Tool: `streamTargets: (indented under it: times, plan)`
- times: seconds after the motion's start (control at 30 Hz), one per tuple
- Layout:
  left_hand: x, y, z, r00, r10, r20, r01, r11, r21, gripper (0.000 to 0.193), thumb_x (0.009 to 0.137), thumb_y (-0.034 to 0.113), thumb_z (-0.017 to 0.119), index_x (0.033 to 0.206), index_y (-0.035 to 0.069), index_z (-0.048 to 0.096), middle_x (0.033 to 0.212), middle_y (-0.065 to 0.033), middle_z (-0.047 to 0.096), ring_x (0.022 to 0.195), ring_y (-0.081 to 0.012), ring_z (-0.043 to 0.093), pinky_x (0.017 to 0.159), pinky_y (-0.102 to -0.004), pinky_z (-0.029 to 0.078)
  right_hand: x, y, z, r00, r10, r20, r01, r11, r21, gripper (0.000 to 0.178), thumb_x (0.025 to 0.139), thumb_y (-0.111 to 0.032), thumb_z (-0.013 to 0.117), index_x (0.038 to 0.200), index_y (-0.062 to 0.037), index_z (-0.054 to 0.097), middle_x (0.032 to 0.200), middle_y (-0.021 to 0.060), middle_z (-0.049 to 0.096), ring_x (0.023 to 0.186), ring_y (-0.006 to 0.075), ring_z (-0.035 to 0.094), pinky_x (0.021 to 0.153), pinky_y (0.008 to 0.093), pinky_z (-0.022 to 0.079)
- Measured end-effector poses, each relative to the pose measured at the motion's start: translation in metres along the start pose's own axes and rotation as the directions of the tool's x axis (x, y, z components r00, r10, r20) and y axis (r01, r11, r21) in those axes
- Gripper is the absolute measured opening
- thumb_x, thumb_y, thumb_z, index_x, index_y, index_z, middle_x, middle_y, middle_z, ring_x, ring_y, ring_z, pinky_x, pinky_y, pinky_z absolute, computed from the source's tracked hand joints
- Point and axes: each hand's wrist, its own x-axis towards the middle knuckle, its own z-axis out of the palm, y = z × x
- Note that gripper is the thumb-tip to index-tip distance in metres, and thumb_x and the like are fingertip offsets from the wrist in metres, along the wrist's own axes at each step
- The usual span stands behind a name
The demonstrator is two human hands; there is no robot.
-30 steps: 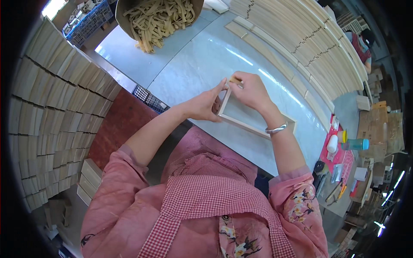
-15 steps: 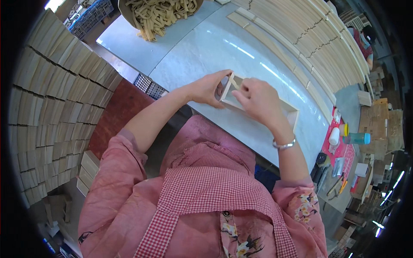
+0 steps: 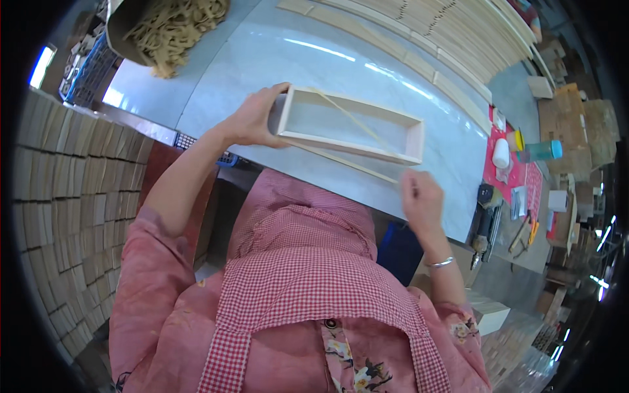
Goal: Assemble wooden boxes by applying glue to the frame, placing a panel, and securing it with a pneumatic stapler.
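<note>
A shallow rectangular pale wooden frame (image 3: 354,157) lies on the table, the tabletop showing through its middle. My left hand (image 3: 259,118) grips its left end, thumb on the near corner and fingers on the far one. My right hand (image 3: 421,200), closed and slightly blurred, is off the frame's near right corner. A tan elastic band (image 3: 344,160) runs taut from the frame's left part to my right hand. One strand passes along the near side, another slants across the opening.
A tipped container (image 3: 121,33) spills a heap of tan bands (image 3: 173,33) at the far left. Rows of wooden strips (image 3: 419,19) lie along the far side. Stacked wooden pieces (image 3: 59,216) rise at left. A white bottle (image 3: 501,154) and a teal-lidded jar (image 3: 544,150) stand at right.
My right hand has moved from the frame's left end out past its near right corner, drawing the band taut. The view has shifted, and the frame shows more fully.
</note>
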Motion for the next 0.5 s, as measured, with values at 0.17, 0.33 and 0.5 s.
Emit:
streamTargets:
  times: [0.17, 0.33, 0.5]
  plan:
    - [0.005, 0.005, -0.003, 0.991, -0.092, 0.099, 0.095, 0.995, -0.032, 0.110, 0.060, 0.032, 0.090, 0.151, 0.006, 0.035, 0.133, -0.0176, 0.058, 0.113, -0.0342, 0.057, 0.104, -0.0424, 0.041, 0.021, 0.064, -0.031, 0.983, 0.167, 0.072, -0.167, 0.986, 0.002, 0.042, 0.086, 0.002, 0.066, 0.127, 0.0012, 0.061, 0.101, 0.0095, 0.060, 0.063, 0.0174, 0.049, 0.060, 0.0292, 0.045]
    - [0.006, 0.006, 0.002, 0.990, -0.087, 0.107, 0.088, 0.996, -0.009, 0.111, 0.060, 0.032, 0.090, 0.152, 0.006, 0.034, 0.135, -0.0165, 0.057, 0.114, -0.0334, 0.057, 0.106, -0.0425, 0.039, 0.062, 0.102, -0.006, 0.948, 0.154, 0.277, -0.179, 0.982, 0.066, 0.065, 0.080, 0.002, 0.069, 0.141, 0.0014, 0.048, 0.121, 0.0148, 0.054, 0.076, 0.0220, 0.056, 0.069, 0.0312, 0.050]
    - [0.006, 0.004, 0.006, 0.988, -0.110, 0.107, 0.109, 0.994, 0.012, 0.113, 0.059, 0.033, 0.090, 0.153, 0.006, 0.033, 0.137, -0.0162, 0.056, 0.117, -0.0331, 0.056, 0.107, -0.0432, 0.037, 0.064, 0.097, 0.004, 0.981, 0.031, 0.190, -0.053, 0.992, 0.113, 0.064, 0.078, 0.006, 0.068, 0.139, 0.0012, 0.049, 0.125, 0.0147, 0.053, 0.085, 0.0222, 0.055, 0.077, 0.0300, 0.049]
